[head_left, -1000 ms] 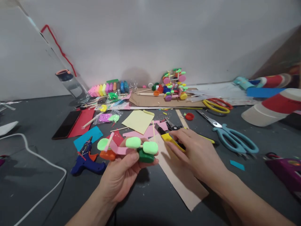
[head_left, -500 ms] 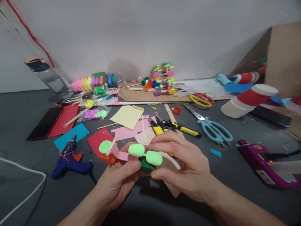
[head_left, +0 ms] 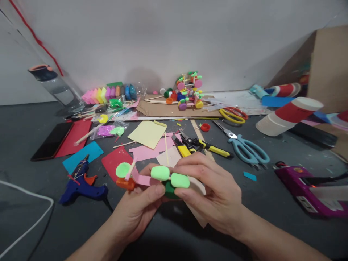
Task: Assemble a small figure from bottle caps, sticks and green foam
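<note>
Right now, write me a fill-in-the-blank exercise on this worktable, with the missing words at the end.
1. The left hand and right hand hold a craft model with two oblong, light ____ pieces on top.
2. The blue hot-glue gun has an ____ trigger.
3. The smartphone partly covers a ____ sheet.

Missing words: green; orange; red

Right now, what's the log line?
left hand: holds pink strip craft with rounded green pieces; right hand: at its end; nearby: blue pistol-shaped glue gun
</note>
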The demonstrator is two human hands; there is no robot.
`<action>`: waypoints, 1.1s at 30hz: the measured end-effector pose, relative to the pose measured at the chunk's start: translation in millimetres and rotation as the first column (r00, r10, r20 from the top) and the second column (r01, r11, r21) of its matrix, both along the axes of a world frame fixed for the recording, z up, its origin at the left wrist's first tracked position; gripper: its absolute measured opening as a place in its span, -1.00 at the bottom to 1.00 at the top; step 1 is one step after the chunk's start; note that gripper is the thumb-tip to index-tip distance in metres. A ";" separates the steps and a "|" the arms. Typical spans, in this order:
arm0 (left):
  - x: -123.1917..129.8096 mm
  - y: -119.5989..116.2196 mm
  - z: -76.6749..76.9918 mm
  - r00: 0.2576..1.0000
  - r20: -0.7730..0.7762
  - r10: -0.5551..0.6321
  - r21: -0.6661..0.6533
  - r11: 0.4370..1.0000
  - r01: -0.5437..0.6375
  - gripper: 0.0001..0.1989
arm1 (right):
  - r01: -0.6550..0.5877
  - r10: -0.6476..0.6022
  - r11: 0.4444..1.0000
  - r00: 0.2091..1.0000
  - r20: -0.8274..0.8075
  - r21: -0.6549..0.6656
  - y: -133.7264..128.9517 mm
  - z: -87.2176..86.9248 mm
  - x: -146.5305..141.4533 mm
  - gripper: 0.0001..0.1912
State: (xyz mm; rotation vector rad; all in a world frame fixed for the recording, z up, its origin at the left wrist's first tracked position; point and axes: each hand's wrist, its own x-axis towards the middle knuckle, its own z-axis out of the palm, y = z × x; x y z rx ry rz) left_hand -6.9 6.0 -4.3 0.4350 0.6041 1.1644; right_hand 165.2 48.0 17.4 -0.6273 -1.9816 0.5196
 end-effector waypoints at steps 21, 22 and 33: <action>0.2 -0.8 1.1 0.991 0.085 -0.105 -0.038 0.993 0.108 -0.68 | -0.027 -0.020 0.962 0.986 0.168 0.273 3.5 7.7 14.9 -0.85; 0.3 -0.7 1.5 0.991 0.086 -0.104 -0.040 0.993 0.107 -0.68 | -0.036 -0.010 0.962 0.986 0.168 0.270 3.6 7.7 15.2 -0.84; 0.1 -1.4 -0.7 0.985 0.118 -0.126 -0.017 0.992 0.129 -0.78 | -0.062 0.018 0.960 0.987 0.159 0.275 5.4 9.3 16.3 -0.87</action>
